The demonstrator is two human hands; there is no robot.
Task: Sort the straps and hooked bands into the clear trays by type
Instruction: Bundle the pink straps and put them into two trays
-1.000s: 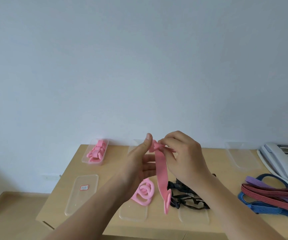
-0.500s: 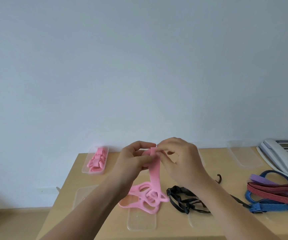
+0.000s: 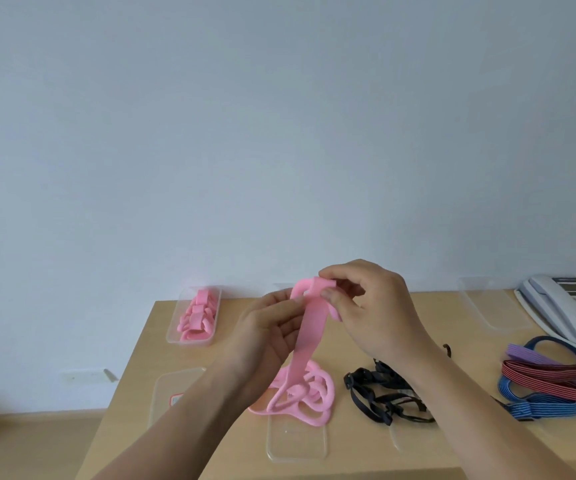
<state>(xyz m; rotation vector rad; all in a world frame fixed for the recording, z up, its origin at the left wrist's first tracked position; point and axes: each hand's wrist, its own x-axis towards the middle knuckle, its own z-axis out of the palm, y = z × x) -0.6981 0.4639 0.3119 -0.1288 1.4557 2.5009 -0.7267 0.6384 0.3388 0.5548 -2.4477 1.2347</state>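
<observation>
Pink strap [image 3: 304, 341], one flat, smooth ribbon, hangs above the table's centre. Its folded top end is pinched by both the left hand [image 3: 269, 330] and the right hand [image 3: 376, 306], and its tail meets one looped pink pile [image 3: 317, 408] at 6 o'clock. One clear tray [image 3: 191, 342] at 10 o'clock holds folded pink straps.

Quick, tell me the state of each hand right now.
Left hand: pinches the pink strap just below its top.
Right hand: grips the same strap's folded top end.

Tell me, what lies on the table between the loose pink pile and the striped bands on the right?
A tangle of black straps lies there, as the head view shows.
</observation>
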